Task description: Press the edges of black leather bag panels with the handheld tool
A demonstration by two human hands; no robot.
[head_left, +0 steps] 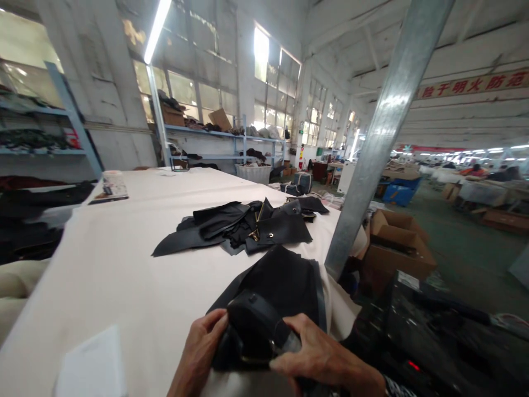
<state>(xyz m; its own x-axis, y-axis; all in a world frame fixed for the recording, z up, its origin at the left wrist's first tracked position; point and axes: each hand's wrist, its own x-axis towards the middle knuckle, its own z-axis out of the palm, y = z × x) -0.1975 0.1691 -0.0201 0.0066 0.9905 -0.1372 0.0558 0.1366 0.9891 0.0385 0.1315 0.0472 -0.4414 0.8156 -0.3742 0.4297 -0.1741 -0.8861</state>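
Head view, looking forward and down over a long desk (115, 259) covered in pale cloth. Both hands at the near edge, bottom centre of frame. Left hand (201, 353) clasps the left side of a black leather piece (252, 331), fingers curled round its edge, thumb on top near the upper left corner. Right hand (326, 358) lies over the piece's right and lower side, fingers pressed down across it; a small glint of metal shows just under the fingertips, too small to identify. Each grip clenched on the same piece, which sits between the two hands and touches both.

The held piece rests on top of a larger flat black panel (285, 281) that reaches away from the hands toward the desk's right edge. Further up the desk, well apart from the hands, a loose pile of black cut pieces (243, 226) with small metal fittings showing. A white sheet (93, 366) lies at the near left, apart from the left hand. A printed card or booklet (111, 186) sits at the far left edge.

A slanted metal post (384, 127) rises just right of the desk. Open cardboard boxes (397, 242) on the floor beyond it. Shelving (223, 135) with boxes along the back wall.
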